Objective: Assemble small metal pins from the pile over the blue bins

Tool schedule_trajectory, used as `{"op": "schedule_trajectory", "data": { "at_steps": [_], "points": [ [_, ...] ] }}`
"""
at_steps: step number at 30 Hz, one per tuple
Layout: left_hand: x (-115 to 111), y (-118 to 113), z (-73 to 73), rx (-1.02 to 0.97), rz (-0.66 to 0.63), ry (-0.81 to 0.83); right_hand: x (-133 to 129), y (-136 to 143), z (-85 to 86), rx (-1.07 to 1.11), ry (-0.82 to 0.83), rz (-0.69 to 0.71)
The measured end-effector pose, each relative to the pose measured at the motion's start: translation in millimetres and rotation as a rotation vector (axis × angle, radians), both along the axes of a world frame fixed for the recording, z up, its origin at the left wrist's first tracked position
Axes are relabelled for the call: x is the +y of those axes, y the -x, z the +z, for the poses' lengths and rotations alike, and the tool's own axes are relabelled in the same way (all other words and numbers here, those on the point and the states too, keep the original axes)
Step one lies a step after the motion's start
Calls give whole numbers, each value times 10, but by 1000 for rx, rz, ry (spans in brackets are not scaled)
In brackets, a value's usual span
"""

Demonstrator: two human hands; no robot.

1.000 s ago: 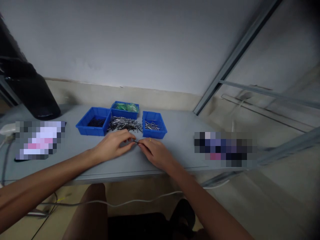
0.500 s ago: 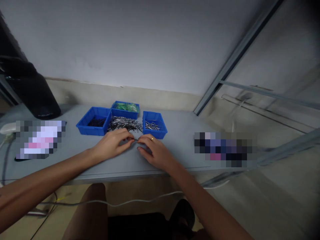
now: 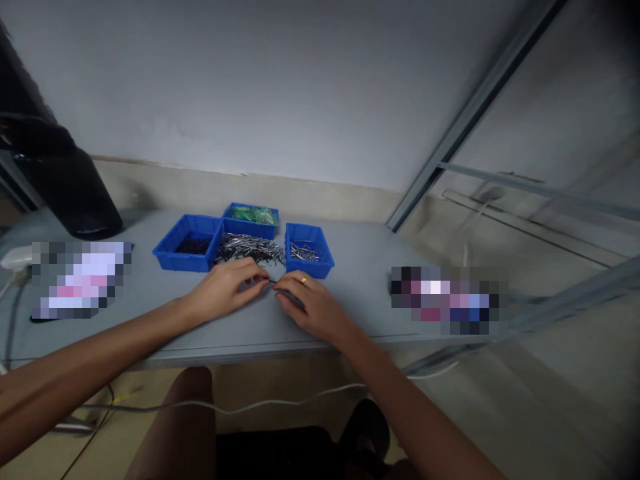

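My left hand [image 3: 233, 285] pinches a short, thin dark rod [image 3: 272, 281] between thumb and fingertips, just above the grey tabletop. At the rod's other end is my right hand [image 3: 313, 307], its fingers curled in and a ring on one of them. The fingertips hide most of the rod, so its exact kind does not show. Right behind my hands lies a loose pile of thin silver and dark rods [image 3: 250, 248]. On its left stands a blue bin [image 3: 165, 248] with dark pieces inside; on its right, a blue bin [image 3: 311, 269] holds silver rods.
Behind the pile a third blue bin [image 3: 250, 228] contains green, clear-looking packets [image 3: 254, 214]. A large black bottle [image 3: 75, 190] stands at the back left of the desk [image 3: 360, 267]. Blurred-out objects lie left and right. A pale cable [image 3: 250, 408] hangs below the desk edge.
The right fingertips have shifted slightly down and left at the rod, and the rod tilts a little more. My left hand, the pile and the bins look unchanged.
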State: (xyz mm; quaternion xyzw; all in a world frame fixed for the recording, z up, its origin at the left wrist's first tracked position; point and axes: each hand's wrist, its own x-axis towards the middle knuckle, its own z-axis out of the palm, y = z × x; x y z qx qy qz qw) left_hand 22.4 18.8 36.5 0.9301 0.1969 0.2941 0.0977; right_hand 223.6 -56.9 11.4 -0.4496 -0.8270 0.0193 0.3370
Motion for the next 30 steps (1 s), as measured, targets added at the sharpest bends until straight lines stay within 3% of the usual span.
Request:
{"op": "schedule_trajectory", "data": {
  "at_steps": [9,13,17,20,24,30],
  "points": [
    [8,9,6,11,8,37,-8,-12,3,-13,-70,-6],
    [1,-3,24,66,74,78,7,-36,-7,50,-140,-103],
    [7,-9,12,170,80,12,24,-46,-12,94,-174,-167],
    [12,0,5,159,57,-13,12,-36,-1,54,-169,-91],
    [18,18,19,169,-90,-63,-21,-29,21,-9,-186,59],
    [21,27,18,179,-184,-113,-51,-26,41,-7,-170,135]
  ]
}}
